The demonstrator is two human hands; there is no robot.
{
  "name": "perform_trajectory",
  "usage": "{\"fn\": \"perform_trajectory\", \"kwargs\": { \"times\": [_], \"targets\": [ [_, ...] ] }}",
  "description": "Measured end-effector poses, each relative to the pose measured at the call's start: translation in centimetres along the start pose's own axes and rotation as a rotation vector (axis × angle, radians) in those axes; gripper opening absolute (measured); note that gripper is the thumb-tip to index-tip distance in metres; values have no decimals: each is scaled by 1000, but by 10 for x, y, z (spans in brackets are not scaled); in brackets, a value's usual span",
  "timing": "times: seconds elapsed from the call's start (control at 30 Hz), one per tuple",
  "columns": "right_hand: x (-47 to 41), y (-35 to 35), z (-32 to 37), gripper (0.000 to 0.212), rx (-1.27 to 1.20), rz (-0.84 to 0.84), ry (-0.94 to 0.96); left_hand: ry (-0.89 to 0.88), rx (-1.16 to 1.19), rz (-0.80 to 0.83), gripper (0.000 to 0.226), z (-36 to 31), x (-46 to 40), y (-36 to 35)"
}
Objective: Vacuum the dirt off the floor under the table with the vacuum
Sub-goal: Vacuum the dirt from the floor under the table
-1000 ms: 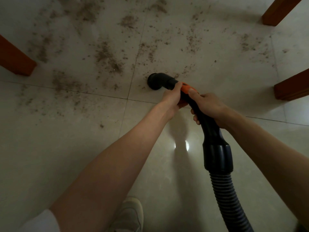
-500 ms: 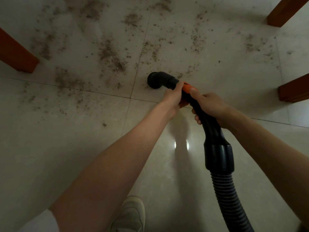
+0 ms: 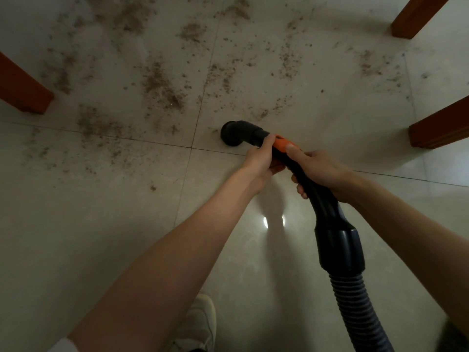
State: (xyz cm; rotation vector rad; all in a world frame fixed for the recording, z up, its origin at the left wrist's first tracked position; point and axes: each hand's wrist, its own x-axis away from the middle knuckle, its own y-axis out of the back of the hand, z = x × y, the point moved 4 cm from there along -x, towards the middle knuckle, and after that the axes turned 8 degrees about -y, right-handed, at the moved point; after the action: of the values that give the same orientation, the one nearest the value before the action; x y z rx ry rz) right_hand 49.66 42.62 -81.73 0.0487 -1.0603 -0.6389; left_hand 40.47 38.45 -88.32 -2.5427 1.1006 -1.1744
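Head view, landmark: vacuum nozzle [image 3: 232, 133], the black round elbow end of the vacuum, mouth down at the floor.
Vacuum, form: black rigid tube [image 3: 314, 191] runs from the nozzle back toward the person; an orange patch [image 3: 283, 144] sits on top of the tube just behind the nozzle; farther back the tube widens into a glossy black collar [image 3: 340, 247], then a ribbed dark grey hose [image 3: 360, 311] leaves the frame at the bottom.
Vacuum, place: nozzle sits on the pale tiled floor [image 3: 76, 237], just beside a crossing of grout lines; whether it touches the tile I cannot tell.
Left hand [image 3: 261, 158]: fingers curled round the tube right behind the nozzle, gripping it.
Right hand [image 3: 322, 171]: wrapped round the tube behind the left hand, thumb laid on the orange patch.
Dirt [image 3: 162, 87]: brown crumbs and smears beyond and to the left of the nozzle, densest patches beyond-left, thin specks beyond-right.
Table legs: one red-brown wooden leg [image 3: 22, 90] far left of the nozzle, one [image 3: 416, 16] far beyond-right, one [image 3: 441, 125] well to the right.
Shoe [image 3: 200, 323]: light-coloured, well behind the nozzle, at the bottom edge.
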Motion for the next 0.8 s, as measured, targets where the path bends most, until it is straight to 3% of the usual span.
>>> {"fn": "perform_trajectory", "kwargs": {
  "times": [0.8],
  "targets": [
    [-27,-40,47,46,23,-20,88,-21,26,-109,24,-47,-16,42]
  ]
}}
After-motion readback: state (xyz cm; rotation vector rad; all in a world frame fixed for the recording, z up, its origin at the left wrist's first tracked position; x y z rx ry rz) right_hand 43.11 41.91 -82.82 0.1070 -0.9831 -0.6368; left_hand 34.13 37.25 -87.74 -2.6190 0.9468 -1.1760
